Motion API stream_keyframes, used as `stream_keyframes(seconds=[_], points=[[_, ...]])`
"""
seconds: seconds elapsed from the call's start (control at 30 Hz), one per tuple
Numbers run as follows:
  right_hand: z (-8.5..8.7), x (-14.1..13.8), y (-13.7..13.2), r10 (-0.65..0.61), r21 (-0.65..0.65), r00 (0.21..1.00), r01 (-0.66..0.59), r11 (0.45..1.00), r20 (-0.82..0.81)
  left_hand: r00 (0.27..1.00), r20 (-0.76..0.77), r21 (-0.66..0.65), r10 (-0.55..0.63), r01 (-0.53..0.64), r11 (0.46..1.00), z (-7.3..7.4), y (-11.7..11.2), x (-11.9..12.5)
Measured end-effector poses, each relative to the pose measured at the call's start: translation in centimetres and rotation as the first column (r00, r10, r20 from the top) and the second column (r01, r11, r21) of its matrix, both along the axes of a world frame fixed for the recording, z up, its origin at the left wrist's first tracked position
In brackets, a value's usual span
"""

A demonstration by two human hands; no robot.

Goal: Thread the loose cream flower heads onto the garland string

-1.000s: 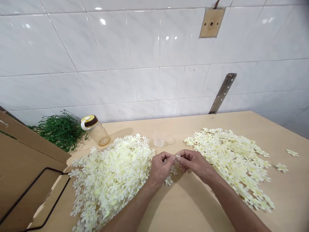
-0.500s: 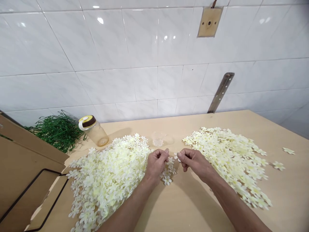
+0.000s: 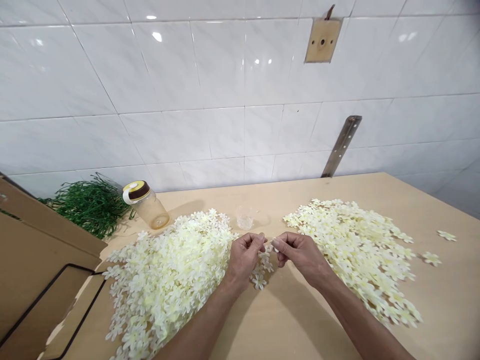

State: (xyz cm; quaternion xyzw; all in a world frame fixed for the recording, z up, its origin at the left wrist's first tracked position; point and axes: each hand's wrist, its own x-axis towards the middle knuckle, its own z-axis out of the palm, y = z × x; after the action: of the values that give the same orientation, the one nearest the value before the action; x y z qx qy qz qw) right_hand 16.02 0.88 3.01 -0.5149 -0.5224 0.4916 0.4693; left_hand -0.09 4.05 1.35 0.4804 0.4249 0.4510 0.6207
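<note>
My left hand (image 3: pixel 245 255) is closed in a pinch beside the larger pile of white artificial flowers (image 3: pixel 176 265). What its fingertips hold, if anything, is too small to make out. Facing it, my right hand (image 3: pixel 298 252) pinches a small white artificial flower (image 3: pixel 275 245), mostly hidden by thumb and finger. The two sets of fingertips are close together, with a narrow gap. Below and between them lie a few loose flowers (image 3: pixel 259 281) on the table. A small clear plastic cup (image 3: pixel 245 220) stands just beyond my hands.
Another flower heap (image 3: pixel 360 250) spreads on the right of the wooden table (image 3: pixel 446 300), with two single flowers (image 3: pixel 432 258) farther right. At the back left are a clear bottle (image 3: pixel 152 210), green artificial stems (image 3: pixel 90 205) and a cardboard box (image 3: pixel 41 265). A tiled wall (image 3: pixel 221 130) rises behind.
My hands have come slightly closer together, fingertips nearer each other. The flower in my right fingers is now more covered. The view has tilted up a little.
</note>
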Motion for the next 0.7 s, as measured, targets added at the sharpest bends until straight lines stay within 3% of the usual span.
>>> stream_keyframes(seconds=[0.23, 0.47, 0.7], points=[[0.12, -0.10, -0.32, -0.053, 0.037, 0.991, 0.049, 0.998, 0.126, 0.998, 0.048, -0.021, -0.038, 0.039, 0.999, 0.18, -0.15, 0.09], [-0.11, 0.01, -0.09, -0.084, 0.018, 0.993, 0.083, 0.996, 0.086, 0.997, 0.056, -0.042, -0.057, 0.060, 0.997, 0.30, -0.19, 0.18], [-0.53, 0.18, 0.06, -0.071, 0.023, 0.986, 0.069, 0.997, 0.149, 0.978, 0.117, -0.065, -0.174, 0.183, 0.981, 0.24, -0.45, 0.19]])
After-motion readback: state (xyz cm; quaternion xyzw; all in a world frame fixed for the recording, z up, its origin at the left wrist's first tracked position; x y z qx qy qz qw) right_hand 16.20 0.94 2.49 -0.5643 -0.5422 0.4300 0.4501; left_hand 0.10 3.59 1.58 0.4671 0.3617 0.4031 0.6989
